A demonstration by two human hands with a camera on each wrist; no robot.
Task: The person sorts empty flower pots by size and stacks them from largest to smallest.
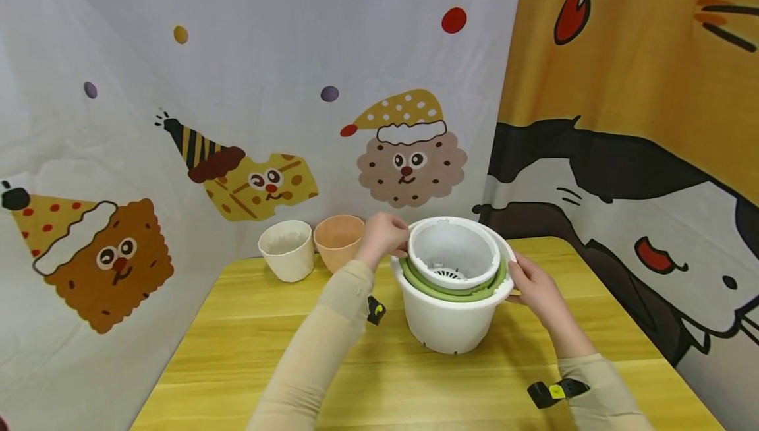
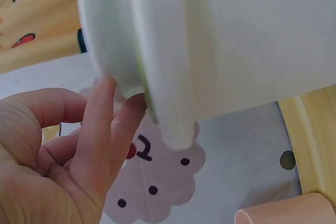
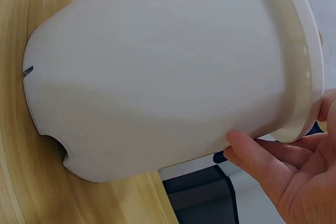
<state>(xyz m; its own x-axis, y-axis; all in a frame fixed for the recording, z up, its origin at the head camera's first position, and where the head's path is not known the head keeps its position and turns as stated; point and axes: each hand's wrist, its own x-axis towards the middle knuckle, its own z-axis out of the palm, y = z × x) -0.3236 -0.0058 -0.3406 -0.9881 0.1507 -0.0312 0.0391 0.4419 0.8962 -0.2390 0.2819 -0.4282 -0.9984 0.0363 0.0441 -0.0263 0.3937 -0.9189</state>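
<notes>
Inner pot (image 1: 452, 243), the left hand (image 1: 384, 238) at its left rim (whether pinching, unclear), the right hand (image 1: 538, 291) gripping the outer pot (image 1: 447, 325), seems mid-fitting or freeing, calling for steady bracing, nested with the green pot (image 1: 458, 296) right of centre on the worktop (image 1: 249, 352), cream pot (image 1: 292, 263) and peach pot (image 1: 337, 252) far left.

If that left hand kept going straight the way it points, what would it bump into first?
Most likely the small white inner pot: the fingers of the left hand look very close to it or touching, though depth makes contact hard to judge.
</notes>
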